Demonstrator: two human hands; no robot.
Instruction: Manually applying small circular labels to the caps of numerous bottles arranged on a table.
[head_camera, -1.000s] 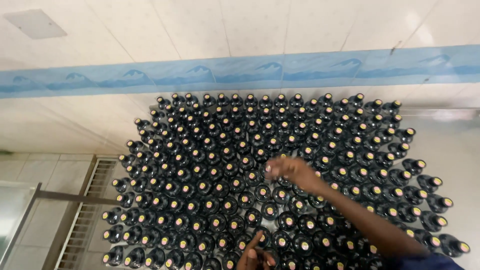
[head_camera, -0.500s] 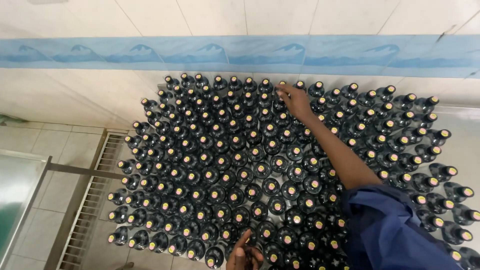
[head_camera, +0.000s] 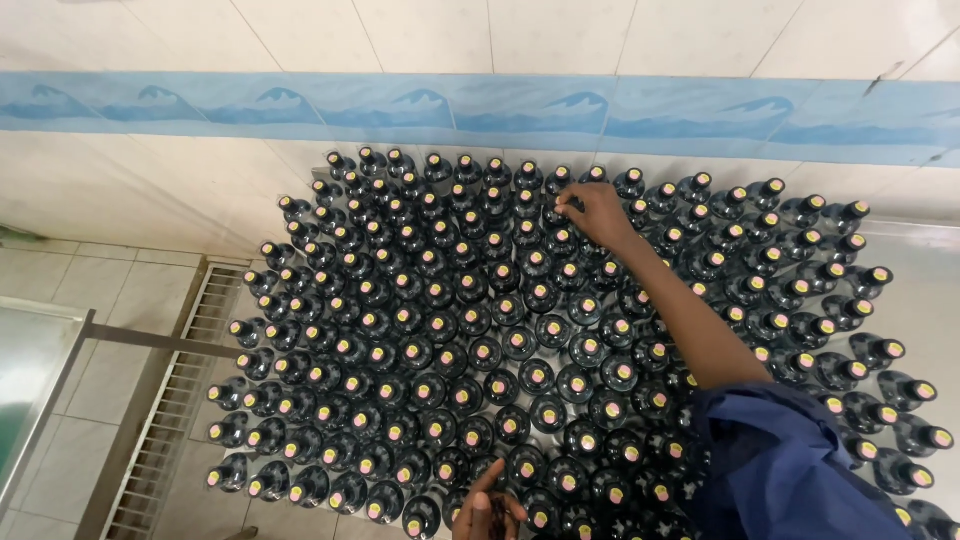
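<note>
Several dark glass bottles (head_camera: 530, 375) with yellow and pink caps stand packed upright in rows against a tiled wall. My right hand (head_camera: 595, 213) reaches far over them in a blue sleeve (head_camera: 790, 460), its fingertips pinched on the top of a bottle (head_camera: 556, 222) in the second row from the wall. My left hand (head_camera: 487, 512) is at the bottom edge, partly cut off. It rests among the nearest bottle tops with one finger stretched out, and its grip is hidden.
A cream tiled wall with a blue patterned band (head_camera: 400, 105) runs behind the bottles. A metal floor grate (head_camera: 170, 400) lies to the left, beside a steel table edge (head_camera: 45, 370) and a tiled floor (head_camera: 90, 280).
My right hand went from the middle of the bottles to the far rows, then drew back slightly onto one bottle top. The left hand stayed at the near edge.
</note>
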